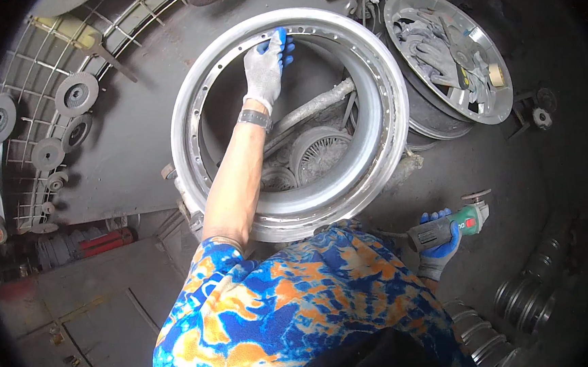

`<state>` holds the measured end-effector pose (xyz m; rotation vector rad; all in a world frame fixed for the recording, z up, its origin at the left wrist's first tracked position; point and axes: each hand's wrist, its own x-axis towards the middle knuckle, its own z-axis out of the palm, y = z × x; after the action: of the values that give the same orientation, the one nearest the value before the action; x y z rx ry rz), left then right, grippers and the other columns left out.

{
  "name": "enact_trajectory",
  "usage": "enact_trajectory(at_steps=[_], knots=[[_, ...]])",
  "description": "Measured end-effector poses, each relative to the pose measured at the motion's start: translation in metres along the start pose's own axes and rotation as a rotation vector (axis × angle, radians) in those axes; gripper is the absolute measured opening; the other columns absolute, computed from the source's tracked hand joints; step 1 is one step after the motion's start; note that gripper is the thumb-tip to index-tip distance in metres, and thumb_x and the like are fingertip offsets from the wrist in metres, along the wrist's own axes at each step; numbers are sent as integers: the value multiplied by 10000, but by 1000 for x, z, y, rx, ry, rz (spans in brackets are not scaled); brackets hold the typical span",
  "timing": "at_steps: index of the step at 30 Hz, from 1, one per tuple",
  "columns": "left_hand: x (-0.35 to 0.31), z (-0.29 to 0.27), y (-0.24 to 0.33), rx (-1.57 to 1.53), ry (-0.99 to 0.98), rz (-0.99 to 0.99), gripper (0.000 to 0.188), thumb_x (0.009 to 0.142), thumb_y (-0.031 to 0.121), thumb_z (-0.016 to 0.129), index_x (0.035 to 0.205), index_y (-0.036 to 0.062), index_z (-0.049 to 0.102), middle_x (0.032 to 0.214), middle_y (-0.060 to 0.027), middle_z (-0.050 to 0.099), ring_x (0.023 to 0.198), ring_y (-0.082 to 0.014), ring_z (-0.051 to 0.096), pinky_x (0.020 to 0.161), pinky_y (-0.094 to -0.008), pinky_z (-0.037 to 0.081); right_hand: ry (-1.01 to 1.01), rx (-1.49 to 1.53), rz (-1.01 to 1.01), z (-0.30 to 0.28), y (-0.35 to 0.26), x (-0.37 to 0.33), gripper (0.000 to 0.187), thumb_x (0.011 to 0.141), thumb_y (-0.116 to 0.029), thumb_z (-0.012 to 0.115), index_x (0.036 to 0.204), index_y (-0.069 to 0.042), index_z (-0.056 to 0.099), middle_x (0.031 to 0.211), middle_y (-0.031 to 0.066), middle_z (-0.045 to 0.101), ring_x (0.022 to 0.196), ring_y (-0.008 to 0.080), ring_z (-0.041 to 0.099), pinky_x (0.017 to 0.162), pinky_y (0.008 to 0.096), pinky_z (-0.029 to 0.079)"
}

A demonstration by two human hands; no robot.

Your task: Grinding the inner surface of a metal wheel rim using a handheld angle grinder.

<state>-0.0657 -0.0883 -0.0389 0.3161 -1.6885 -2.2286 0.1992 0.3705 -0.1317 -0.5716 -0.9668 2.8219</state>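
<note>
In front of me stands a large silver wheel rim (184,123), its inner flange ringed with small holes. My left hand (265,66), in a grey glove with blue fingers, reaches across its opening. The fingers are curled at the far part of the flange, closed on its edge. Off to the right, beside my body, my right hand (440,241) wears a matching glove. It is wrapped round an angle grinder (467,222) with a green head, a dark body and a red switch. The grinder's disc (475,194) points away and is apart from the rim.
A tilted wheel rim (496,104) at the right holds gloves and a tape roll (496,75). Flap discs (76,95) hang on a wire rack (22,100) at the left. Through the opening show a bar (316,107) and a round grille (319,151). Stacked rims (527,300) stand lower right.
</note>
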Motion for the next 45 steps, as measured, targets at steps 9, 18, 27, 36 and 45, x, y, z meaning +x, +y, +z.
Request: enact_trajectory(at_steps=[9, 18, 27, 36, 45], knots=[[6, -1, -14, 54, 4, 179, 270, 1039, 201, 628, 1149, -34, 702, 982, -101, 759, 844, -150, 718, 765, -279, 558, 19, -2, -26, -9, -3, -8, 466, 981, -374, 557, 1319, -53, 580, 1191, 104, 649, 1085, 284, 645, 1078, 538, 479], [-11, 23, -25, 156, -98, 21, 305, 977, 229, 711, 1192, 17, 667, 1046, -63, 705, 903, -137, 678, 794, -288, 556, 79, 51, -27, 9, -1, -4, 452, 990, -353, 548, 1316, -41, 572, 1142, 106, 647, 1056, 289, 643, 1050, 540, 490], [16, 78, -54, 156, -79, -32, 275, 1005, 278, 679, 1006, 4, 698, 880, -48, 720, 778, -120, 671, 692, -276, 533, 75, 17, -30, 15, -2, -12, 470, 957, -340, 601, 1317, -40, 563, 1132, 114, 643, 1039, 290, 644, 1035, 554, 497], [9, 77, -65, 263, -97, 112, 236, 998, 249, 674, 1025, 17, 714, 857, -27, 710, 741, -80, 633, 658, -246, 501, 55, 33, -58, -2, -5, -12, 487, 975, -365, 574, 1341, -44, 558, 1149, 113, 649, 1065, 288, 642, 1044, 554, 491], [6, 100, -80, 515, -164, 23, 311, 954, 315, 708, 887, 12, 723, 727, -10, 645, 659, -98, 536, 625, -294, 454, 89, 52, -24, -2, 2, -12, 482, 980, -362, 560, 1348, -51, 546, 1187, 100, 638, 1074, 289, 640, 1069, 552, 473]])
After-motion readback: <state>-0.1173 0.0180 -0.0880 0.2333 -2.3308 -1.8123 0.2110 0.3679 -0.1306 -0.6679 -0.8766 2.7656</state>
